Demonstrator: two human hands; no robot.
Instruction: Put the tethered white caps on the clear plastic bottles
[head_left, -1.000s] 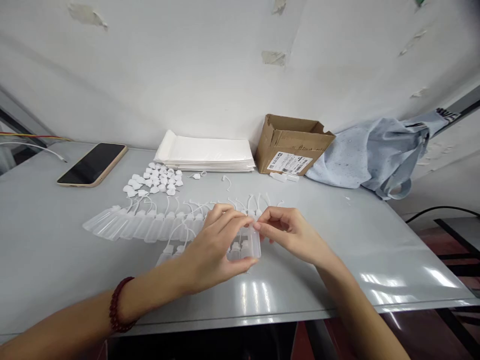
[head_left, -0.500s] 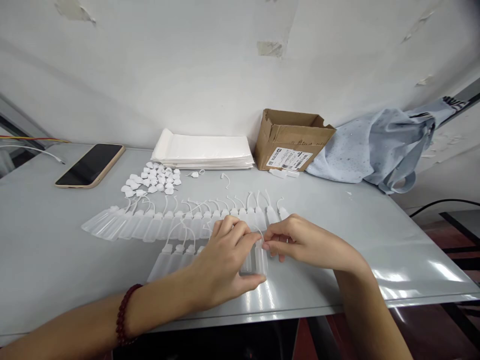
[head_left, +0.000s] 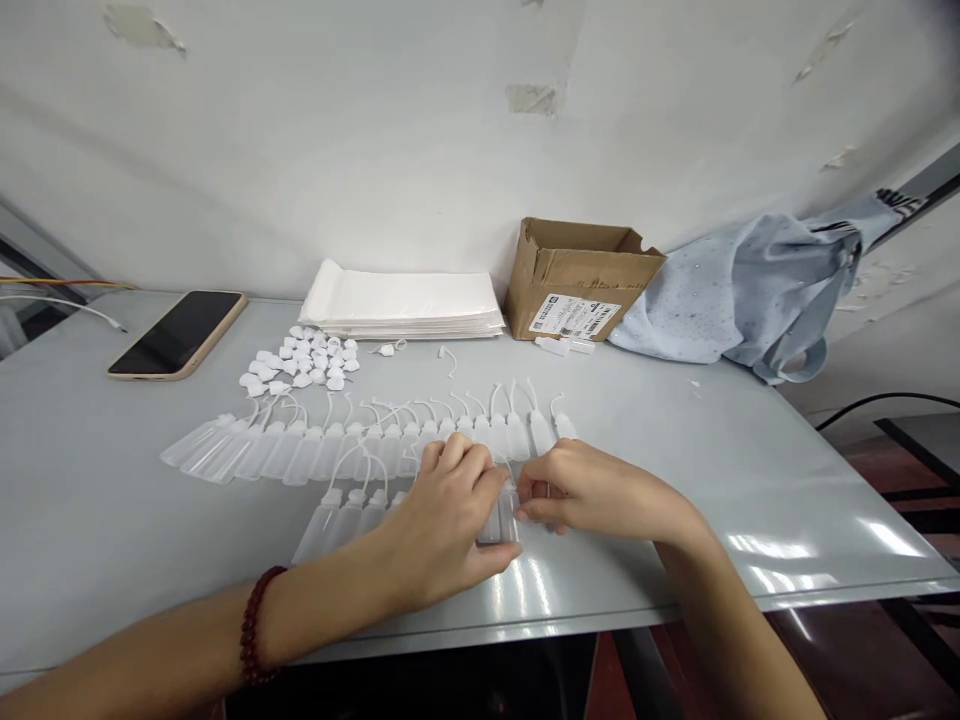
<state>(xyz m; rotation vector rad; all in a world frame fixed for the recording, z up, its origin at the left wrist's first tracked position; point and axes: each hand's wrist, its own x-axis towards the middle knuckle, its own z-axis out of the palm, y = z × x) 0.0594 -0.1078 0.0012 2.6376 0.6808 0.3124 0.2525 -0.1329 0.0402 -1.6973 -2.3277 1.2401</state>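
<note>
My left hand (head_left: 442,520) and my right hand (head_left: 585,490) meet over a small clear plastic bottle (head_left: 508,515) lying at the right end of a short front row of bottles (head_left: 345,520). Both hands pinch it, fingers curled, with the left thumb under it. A long row of the same bottles (head_left: 337,450) with thin white tethers lies just behind. A pile of small white caps (head_left: 300,365) sits further back on the left. A red bead bracelet (head_left: 255,625) is on my left wrist.
On the grey table (head_left: 750,480), a phone (head_left: 178,333) lies at the back left, a stack of white bags (head_left: 405,302) at the back middle, an open cardboard box (head_left: 581,280) beside it, and a light blue cloth (head_left: 757,300) at the right.
Both hands have lowered the bottle from just above the table down into the front row, moving slightly towards me and to the right.
</note>
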